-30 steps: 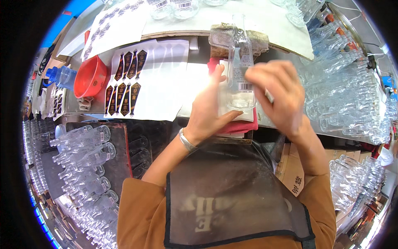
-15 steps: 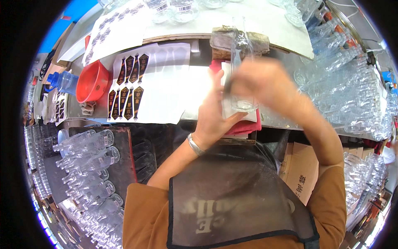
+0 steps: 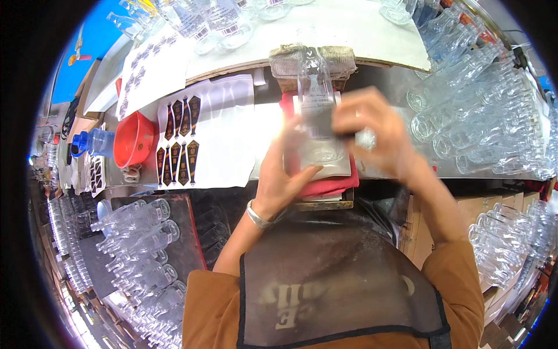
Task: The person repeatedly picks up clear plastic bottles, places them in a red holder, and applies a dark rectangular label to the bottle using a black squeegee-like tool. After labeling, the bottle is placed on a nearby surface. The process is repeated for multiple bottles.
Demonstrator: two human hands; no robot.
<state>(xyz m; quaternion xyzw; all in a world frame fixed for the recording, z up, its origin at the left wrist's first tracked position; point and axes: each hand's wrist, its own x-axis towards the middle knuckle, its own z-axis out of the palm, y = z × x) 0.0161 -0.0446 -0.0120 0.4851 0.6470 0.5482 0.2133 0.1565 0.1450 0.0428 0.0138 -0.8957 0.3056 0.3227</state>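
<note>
A: Left to right? Red bowl [image 3: 135,139] far left, dark label sheets [image 3: 177,142] beside it.

B: Centre: left hand [image 3: 285,183] cups clear glass bottle [image 3: 317,113] on red cloth [image 3: 325,186]; right hand [image 3: 372,136] blurred, fingers curled on it. Probably slick, fragile, stiff; grip the body, not the neck.

Right hand [image 3: 372,131], w/ motion blur, now sits lower on the clear bottle [image 3: 317,110] vs 0.5 s ago, neck now uncovered.

Glossy clear glass bottle [image 3: 317,110]
</note>
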